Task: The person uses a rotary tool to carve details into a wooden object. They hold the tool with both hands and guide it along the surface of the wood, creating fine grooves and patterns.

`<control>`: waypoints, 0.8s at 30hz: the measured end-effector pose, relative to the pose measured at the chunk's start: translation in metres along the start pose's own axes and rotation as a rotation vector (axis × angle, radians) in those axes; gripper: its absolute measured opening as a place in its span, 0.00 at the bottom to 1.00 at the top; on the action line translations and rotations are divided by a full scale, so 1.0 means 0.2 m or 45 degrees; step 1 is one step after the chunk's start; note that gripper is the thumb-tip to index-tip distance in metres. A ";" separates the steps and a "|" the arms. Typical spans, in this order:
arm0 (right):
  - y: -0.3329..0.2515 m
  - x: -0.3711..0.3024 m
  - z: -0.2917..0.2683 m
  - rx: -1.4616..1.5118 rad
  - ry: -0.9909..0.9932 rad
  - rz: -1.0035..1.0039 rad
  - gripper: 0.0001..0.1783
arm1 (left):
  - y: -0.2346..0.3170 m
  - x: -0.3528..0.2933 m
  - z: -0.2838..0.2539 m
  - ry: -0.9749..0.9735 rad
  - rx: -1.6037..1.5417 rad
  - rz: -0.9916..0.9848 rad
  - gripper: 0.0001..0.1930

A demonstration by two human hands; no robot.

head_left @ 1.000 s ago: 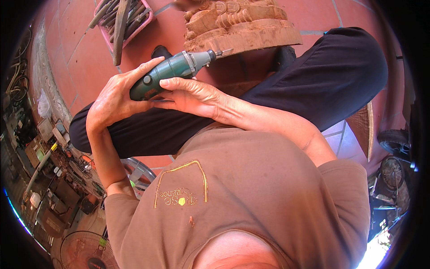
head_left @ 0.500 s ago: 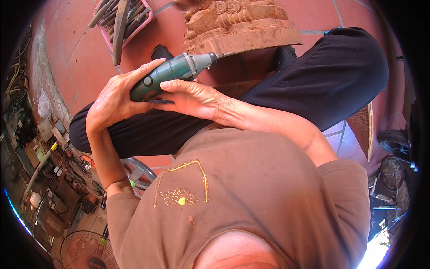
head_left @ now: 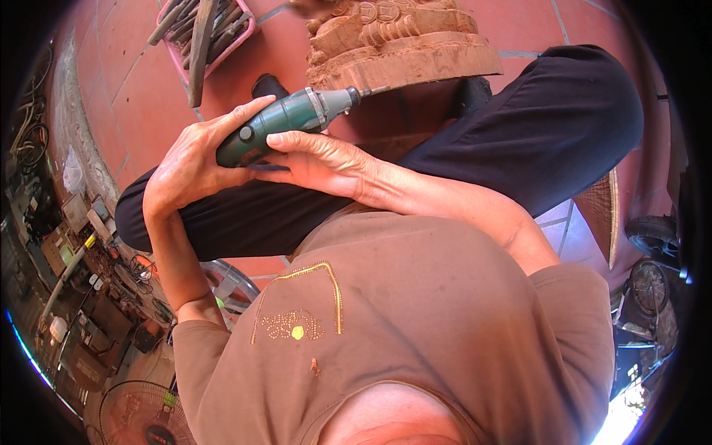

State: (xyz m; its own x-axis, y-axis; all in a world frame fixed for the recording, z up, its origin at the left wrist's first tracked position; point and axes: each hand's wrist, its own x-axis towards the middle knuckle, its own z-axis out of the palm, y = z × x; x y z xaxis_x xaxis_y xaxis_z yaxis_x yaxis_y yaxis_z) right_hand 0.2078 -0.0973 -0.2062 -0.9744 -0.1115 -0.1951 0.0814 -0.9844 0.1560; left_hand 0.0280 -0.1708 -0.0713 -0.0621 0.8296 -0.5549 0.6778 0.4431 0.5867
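Note:
A green rotary tool (head_left: 278, 127) with a grey nose lies across both my hands, tilted up toward the right. Its thin metal bit (head_left: 377, 90) points at the base of a carved wooden piece (head_left: 404, 59); whether the two touch I cannot tell. My left hand (head_left: 191, 162) is wrapped round the tool's rear end, thumb along its upper side. From the right, my right hand (head_left: 326, 165) grips the lower side of the body, its thumb resting near the rear. The fingers under the tool are partly hidden.
Far left stands a pink basket (head_left: 253, 28) of chisels (head_left: 211, 37). My dark-trousered legs (head_left: 534, 141) are bent on the red tiled floor (head_left: 111, 96). Tools and clutter (head_left: 81, 274) line the left side, with a fan (head_left: 141, 411) at lower left. A wheel (head_left: 654, 236) stands at right.

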 end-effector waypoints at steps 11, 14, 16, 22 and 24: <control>-0.01 0.03 -0.02 -0.042 -0.024 -0.007 0.28 | 0.01 0.00 0.00 0.047 0.024 0.003 0.48; -0.01 0.03 -0.03 -0.040 -0.019 -0.002 0.28 | 0.00 0.00 0.00 0.048 0.020 -0.021 0.48; -0.02 0.03 -0.03 -0.036 -0.016 0.004 0.28 | 0.00 0.00 0.00 0.046 0.016 -0.039 0.49; -0.03 0.05 -0.03 -0.058 -0.037 0.000 0.28 | 0.00 0.01 -0.01 0.059 0.017 -0.012 0.49; -0.03 0.05 -0.04 -0.067 -0.021 0.008 0.29 | 0.00 0.01 -0.01 0.073 0.019 -0.003 0.49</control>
State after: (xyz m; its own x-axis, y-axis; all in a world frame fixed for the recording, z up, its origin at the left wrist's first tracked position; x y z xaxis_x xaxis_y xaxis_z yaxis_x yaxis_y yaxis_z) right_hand 0.1985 -0.0937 -0.2166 -0.9772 -0.1156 -0.1783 0.0978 -0.9896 0.1056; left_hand 0.0269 -0.1690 -0.0715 -0.1053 0.8467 -0.5215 0.6883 0.4406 0.5763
